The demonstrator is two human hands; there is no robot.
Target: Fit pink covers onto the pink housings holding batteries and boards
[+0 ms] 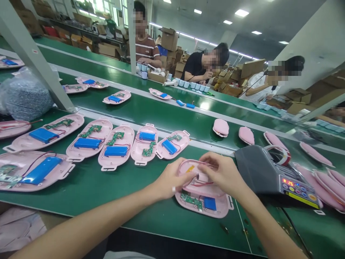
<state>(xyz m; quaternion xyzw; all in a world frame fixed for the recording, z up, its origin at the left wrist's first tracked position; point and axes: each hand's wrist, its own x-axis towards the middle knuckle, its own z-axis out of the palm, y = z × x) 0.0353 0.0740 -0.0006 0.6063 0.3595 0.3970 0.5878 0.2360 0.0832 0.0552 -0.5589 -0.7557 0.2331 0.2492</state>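
Note:
My left hand (176,180) grips the left side of a pink plastic shell half (201,185), its thumb pressed on the inside. On the same shell's right and far edge, my right hand (222,172) closes, with its thumb also near the centre. Between the thumbs is a small dark round part (197,176) with thin wires. A strip of yellow tape (190,168) sticks to the shell beside it. Just below, and partly covered, lies a matching pink shell half (215,213) bearing a green circuit board (192,200) and a blue battery (210,203).
A dark tape dispenser (265,176) with a lit display stands to the right. Several open pink shells with batteries (115,151) line the left; closed pink cases (221,127) lie on the conveyor (142,111). Other people work across the line.

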